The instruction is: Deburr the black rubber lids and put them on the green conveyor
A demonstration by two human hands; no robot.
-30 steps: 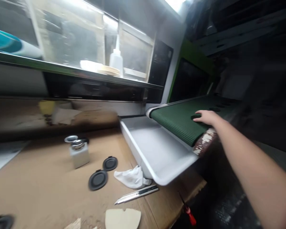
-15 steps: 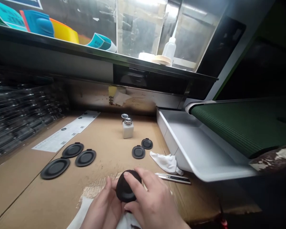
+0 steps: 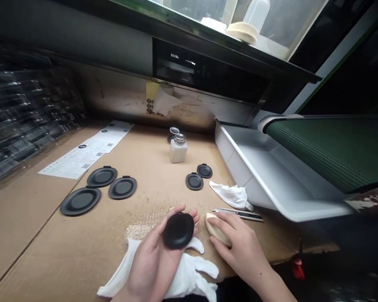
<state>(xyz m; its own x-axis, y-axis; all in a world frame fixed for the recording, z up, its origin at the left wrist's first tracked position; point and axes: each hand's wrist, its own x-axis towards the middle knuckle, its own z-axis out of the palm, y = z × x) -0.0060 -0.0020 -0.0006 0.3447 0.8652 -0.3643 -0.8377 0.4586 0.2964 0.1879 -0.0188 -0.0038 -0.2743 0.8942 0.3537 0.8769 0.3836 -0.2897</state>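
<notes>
A black, rounded, shallow lid-like disc rests in the upturned palm of my left hand, its thumb along the left edge. My right hand grips a cream-coloured, rounded pad against the cardboard, apart from the disc. Under my left wrist lies a white glove with its fingers pointing right. Beyond my right hand is a utility knife. Two small black discs lie farther back, and three larger black discs lie to the left.
A white pump bottle stands at the back middle. To the right are a crumpled white cloth, a white tray and a green conveyor belt. Printed sheets lie back left, beside stacked clear plastic trays. A shelf overhangs the back.
My right hand has left the black disc and moved right onto the cream pad. My left hand now holds the disc alone, palm up. The camera view has tilted downward.
</notes>
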